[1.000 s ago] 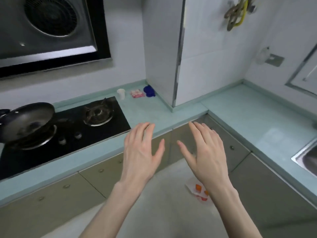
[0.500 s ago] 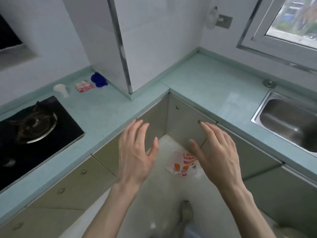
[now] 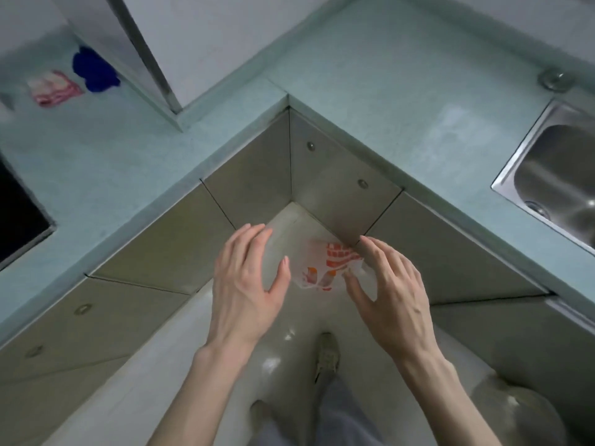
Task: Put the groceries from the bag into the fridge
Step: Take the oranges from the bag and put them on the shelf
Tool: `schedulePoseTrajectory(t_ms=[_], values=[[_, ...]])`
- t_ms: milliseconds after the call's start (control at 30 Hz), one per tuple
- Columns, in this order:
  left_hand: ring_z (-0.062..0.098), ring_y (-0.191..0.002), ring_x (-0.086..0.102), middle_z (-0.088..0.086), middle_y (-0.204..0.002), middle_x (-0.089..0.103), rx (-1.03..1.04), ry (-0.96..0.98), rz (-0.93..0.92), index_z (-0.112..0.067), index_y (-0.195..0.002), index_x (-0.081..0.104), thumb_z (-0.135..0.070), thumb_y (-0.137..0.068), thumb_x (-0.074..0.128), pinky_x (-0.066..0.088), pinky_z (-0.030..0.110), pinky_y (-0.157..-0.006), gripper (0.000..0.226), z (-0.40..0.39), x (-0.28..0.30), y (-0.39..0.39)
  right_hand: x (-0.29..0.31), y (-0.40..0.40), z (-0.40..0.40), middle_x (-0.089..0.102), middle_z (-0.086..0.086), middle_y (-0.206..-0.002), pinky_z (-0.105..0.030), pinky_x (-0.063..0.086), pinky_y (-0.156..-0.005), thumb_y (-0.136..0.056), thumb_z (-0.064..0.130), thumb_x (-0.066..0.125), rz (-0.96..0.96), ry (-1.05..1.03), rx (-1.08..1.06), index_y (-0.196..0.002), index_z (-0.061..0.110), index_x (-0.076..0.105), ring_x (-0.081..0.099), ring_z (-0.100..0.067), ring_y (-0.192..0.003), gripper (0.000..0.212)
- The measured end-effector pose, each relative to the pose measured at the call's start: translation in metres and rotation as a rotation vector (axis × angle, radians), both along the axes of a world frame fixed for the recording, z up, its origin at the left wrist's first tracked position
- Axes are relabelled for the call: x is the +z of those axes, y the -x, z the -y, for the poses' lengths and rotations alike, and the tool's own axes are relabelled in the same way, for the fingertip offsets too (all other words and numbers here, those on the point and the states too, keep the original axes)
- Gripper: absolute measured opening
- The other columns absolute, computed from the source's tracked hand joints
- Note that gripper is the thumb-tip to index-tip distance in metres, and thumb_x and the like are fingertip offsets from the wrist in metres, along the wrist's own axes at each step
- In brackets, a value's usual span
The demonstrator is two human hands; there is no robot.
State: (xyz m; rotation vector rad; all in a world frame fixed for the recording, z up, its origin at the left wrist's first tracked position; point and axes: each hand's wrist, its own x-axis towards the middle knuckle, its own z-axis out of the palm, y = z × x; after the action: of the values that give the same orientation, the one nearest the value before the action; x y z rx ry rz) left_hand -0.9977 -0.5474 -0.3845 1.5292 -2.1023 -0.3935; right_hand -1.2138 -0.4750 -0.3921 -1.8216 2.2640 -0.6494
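Observation:
A white plastic bag with red and orange print (image 3: 325, 268) lies on the pale floor in the inner corner of the L-shaped cabinets. My left hand (image 3: 248, 284) hovers to the left of it, fingers spread, holding nothing. To the bag's right my right hand (image 3: 386, 291) is also open, its fingertips close to the bag's edge. I cannot tell whether either hand touches the bag. No fridge is in view.
A light green counter (image 3: 370, 91) wraps the corner above grey cabinet doors (image 3: 180, 246). A steel sink (image 3: 553, 175) sits at the right, a black hob (image 3: 19, 207) at the left edge. A blue object (image 3: 93, 70) and a pink striped cloth (image 3: 54, 90) lie on the counter. My feet (image 3: 326, 355) stand below.
The view has swung right and tilted down from the hob to the floor corner. Both hands have dropped toward the bag and now flank it.

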Motion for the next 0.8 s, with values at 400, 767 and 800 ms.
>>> schedulePoseTrajectory(t_ms=[400,767,800], values=[[0.014,-0.140,0.045,0.000,-0.145,0.055,-0.116,-0.158,-0.046,-0.012,-0.143,0.054,-0.036,-0.100,0.056,0.035,0.031,-0.119,0.049,0.052,-0.228,0.070,-0.223,0.038,0.055,0.055,0.004,-0.151,-0.036,0.042,-0.115,-0.099,0.040,0.064,0.022,-0.097,0.011,-0.150,0.020,0.050,0.052,-0.017,-0.138,0.057],[0.013,-0.132,0.050,-0.003,-0.138,0.059,-0.205,-0.219,-0.064,-0.018,-0.139,0.057,-0.049,-0.102,0.044,0.035,0.023,-0.114,0.050,0.048,-0.478,0.104,-0.458,0.077,0.068,0.054,0.003,-0.151,-0.033,0.040,-0.113,-0.100,0.054,0.048,0.041,-0.082,-0.040,-0.150,0.021,0.050,0.051,-0.019,-0.137,0.060],[0.012,-0.130,0.050,-0.004,-0.137,0.059,-0.216,-0.236,-0.064,-0.020,-0.139,0.056,-0.045,-0.099,0.050,0.040,0.025,-0.111,0.048,0.047,-0.497,0.107,-0.475,0.080,0.069,0.054,0.004,-0.150,-0.032,0.039,-0.112,-0.100,0.054,0.048,0.037,-0.078,-0.042,-0.150,0.021,0.051,0.051,-0.019,-0.136,0.060]])
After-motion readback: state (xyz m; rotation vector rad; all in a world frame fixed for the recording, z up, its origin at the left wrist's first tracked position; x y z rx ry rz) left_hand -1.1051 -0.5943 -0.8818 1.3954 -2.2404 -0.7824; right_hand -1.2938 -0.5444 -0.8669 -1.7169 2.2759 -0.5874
